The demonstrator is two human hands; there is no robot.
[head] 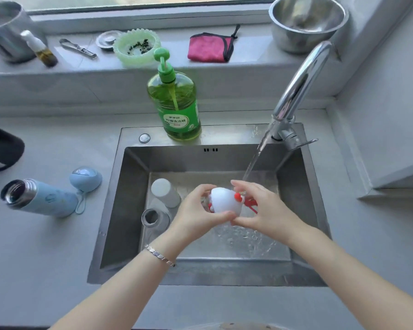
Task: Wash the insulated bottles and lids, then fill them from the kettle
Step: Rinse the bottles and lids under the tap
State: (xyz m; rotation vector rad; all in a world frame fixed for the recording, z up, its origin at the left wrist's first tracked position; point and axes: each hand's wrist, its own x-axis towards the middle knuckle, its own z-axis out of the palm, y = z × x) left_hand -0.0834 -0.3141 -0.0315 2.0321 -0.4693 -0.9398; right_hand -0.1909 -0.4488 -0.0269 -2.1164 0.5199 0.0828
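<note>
Over the steel sink [119, 210], both hands hold a white lid [224, 200] with red trim and a red strap. My left hand [196, 210] cups it from the left and my right hand [260, 206] grips its right side. Water runs from the tap [301, 84] and falls just behind the lid. A white insulated bottle [163, 203] lies in the sink to the left, its open steel mouth toward me. On the counter to the left a light blue bottle [43, 197] lies open, with its blue lid [85, 178] beside it on a strap.
A green dish-soap pump bottle [177, 103] stands on the sink's back rim. The windowsill holds a steel bowl [305, 22], a pink cloth [210, 47], a green dish [136, 46], a small dropper bottle [41, 50] and a steel pot [5, 32]. A dark object [0, 148] sits at the left edge.
</note>
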